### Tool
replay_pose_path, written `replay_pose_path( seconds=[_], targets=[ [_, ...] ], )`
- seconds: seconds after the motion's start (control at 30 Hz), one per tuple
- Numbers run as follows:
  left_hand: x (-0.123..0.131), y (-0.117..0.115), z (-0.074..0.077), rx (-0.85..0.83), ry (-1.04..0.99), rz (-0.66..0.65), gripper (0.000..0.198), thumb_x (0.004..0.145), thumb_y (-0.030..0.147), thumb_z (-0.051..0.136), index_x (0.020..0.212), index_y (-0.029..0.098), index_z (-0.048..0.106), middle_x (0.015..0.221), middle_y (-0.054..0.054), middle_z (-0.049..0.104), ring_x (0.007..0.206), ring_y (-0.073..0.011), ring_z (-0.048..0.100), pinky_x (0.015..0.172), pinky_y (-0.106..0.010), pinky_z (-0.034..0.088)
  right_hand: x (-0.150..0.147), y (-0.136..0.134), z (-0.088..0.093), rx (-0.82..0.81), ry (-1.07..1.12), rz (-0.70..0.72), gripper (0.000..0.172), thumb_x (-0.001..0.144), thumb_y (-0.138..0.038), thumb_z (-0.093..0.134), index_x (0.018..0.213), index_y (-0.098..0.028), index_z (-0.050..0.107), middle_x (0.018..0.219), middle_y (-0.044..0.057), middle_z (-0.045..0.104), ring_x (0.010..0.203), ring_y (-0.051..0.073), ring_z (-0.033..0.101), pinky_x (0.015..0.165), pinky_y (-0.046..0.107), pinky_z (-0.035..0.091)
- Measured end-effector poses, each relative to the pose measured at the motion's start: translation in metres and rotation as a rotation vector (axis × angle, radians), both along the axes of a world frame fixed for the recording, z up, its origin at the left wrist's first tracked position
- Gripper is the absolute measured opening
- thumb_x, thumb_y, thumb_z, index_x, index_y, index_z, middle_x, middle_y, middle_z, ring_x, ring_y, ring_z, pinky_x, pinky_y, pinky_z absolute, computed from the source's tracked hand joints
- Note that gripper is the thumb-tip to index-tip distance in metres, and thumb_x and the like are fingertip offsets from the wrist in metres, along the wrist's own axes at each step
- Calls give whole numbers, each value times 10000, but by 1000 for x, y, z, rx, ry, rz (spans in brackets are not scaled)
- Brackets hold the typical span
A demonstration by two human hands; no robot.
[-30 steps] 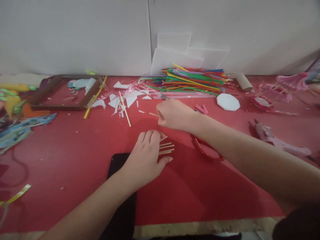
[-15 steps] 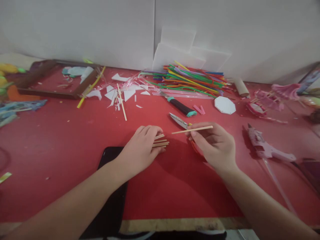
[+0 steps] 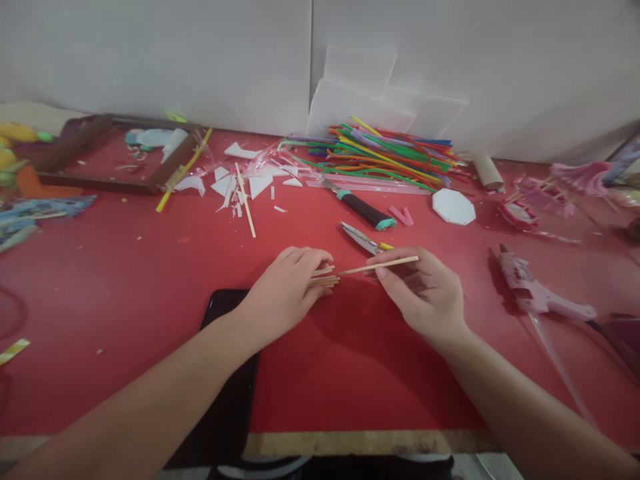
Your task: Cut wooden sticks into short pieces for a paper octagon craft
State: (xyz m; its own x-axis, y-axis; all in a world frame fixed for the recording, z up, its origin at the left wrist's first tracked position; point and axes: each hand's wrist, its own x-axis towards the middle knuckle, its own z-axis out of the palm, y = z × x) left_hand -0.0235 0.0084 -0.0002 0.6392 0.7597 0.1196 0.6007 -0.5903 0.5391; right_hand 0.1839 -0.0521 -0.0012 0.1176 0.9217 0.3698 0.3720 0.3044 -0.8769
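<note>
My left hand is closed round a bundle of several thin wooden sticks, whose ends poke out toward the right. Between thumb and fingertips, my right hand pinches a single wooden stick, held nearly level. The left tip of that stick is at the bundle's ends; whether it touches them I cannot tell. Just beyond my right hand lie scissors, their handles mostly hidden by the hand. A black phone lies under my left forearm.
Beyond the hands lie a utility knife, a white octagon, a heap of pipe cleaners and white scraps. A glue gun rests at right. A brown frame sits at back left on the red table.
My right hand has moved slightly left, bringing its stick's tip to the bundle in my left hand. The left hand keeps its grip; the view has shifted a little.
</note>
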Motion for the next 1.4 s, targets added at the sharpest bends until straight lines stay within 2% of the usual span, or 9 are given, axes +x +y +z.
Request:
replay_pose_path(
  seconds=[0.4,0.63,0.77,0.9,1.07,1.2,1.4],
  targets=[
    [0,1,0,39,8,4,174,871,146,575,1037,190,552,1024,-35,647,932,-209,555,830,-348,442,1,0,2,30,-62,27,134,833,-154,633,950,-215,649,888,29,730,758,140,699,684,263,587],
    [0,2,0,71,36,-15,198,869,123,557,1056,185,541,1041,-43,640,951,-220,548,864,-371,433,0,-1,3,26,-61,61,163,831,-135,628,967,-223,645,898,23,725,751,132,701,697,255,596],
    [-1,-1,5,112,34,0,118,858,166,589,961,184,536,998,-50,612,938,-227,542,860,-384,437,0,-2,0,35,-67,63,165,830,-140,628,972,-223,647,922,29,723,790,142,702,720,266,597],
    [-2,-7,9,173,134,35,109,848,235,629,875,184,537,947,-61,575,877,-241,515,780,-389,448,1,-2,1,26,-102,80,146,830,-144,626,954,-217,651,904,36,723,792,151,696,713,278,589],
    [0,-11,10,247,265,41,92,853,250,618,880,170,580,967,-90,559,880,-260,499,793,-414,458,3,-3,7,29,-3,37,140,840,-154,622,951,-240,636,894,17,720,734,128,689,671,255,587],
    [-1,-10,8,273,270,9,104,890,256,569,829,182,611,960,-89,554,860,-246,493,784,-401,460,4,-2,12,-49,62,-18,68,845,-208,630,907,-234,638,839,10,707,703,126,681,643,251,583],
    [0,-10,8,261,273,-44,111,913,184,520,823,164,581,972,-89,581,847,-238,512,782,-404,454,2,3,13,-108,160,8,44,833,-239,645,872,-219,635,723,-9,668,637,120,653,577,247,564]
  ],
)
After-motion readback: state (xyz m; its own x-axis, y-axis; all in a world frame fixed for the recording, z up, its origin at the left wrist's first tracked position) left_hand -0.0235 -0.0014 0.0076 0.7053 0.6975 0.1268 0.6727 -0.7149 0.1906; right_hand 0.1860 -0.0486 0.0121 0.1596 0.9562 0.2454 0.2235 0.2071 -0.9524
